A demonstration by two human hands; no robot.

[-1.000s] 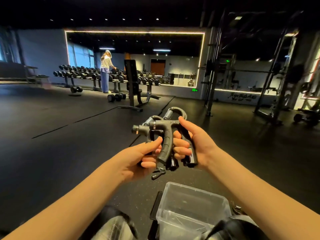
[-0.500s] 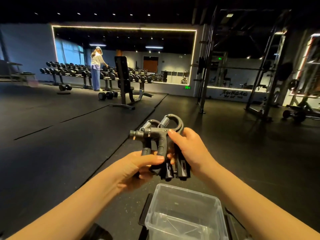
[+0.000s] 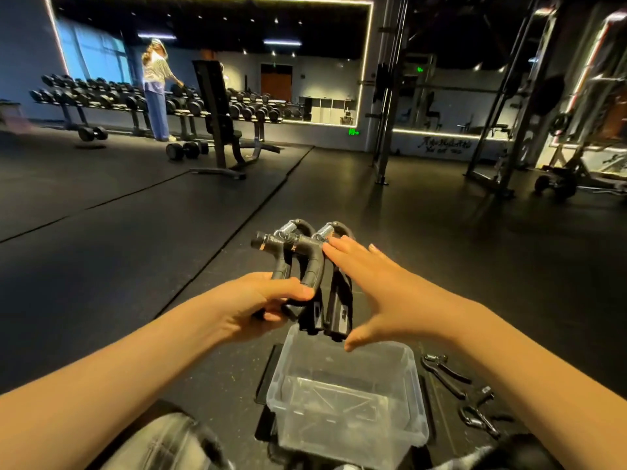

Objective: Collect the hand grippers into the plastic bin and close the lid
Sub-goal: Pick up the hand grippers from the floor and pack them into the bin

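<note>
My left hand (image 3: 258, 305) grips the handles of a bundle of black hand grippers (image 3: 307, 266) with silver springs, held upright just above the far rim of a clear plastic bin (image 3: 346, 398). My right hand (image 3: 376, 286) lies flat against the right side of the bundle with its fingers straight and the thumb spread below. The bin stands open on the floor between my knees and holds nothing. A dark flat piece (image 3: 266, 374), maybe the lid, lies under the bin. More hand grippers (image 3: 464, 391) lie on the floor to the right of the bin.
Black rubber gym floor (image 3: 135, 252) all around. A weight bench (image 3: 224, 130) and dumbbell racks (image 3: 101, 96) stand far back left, where a person (image 3: 156, 89) stands. Metal rack frames (image 3: 509, 113) rise at the back right.
The bundle has come down toward the bin. My right hand has let go of the handles and now lies flat against the bundle. The view has tilted down, showing grippers on the floor.
</note>
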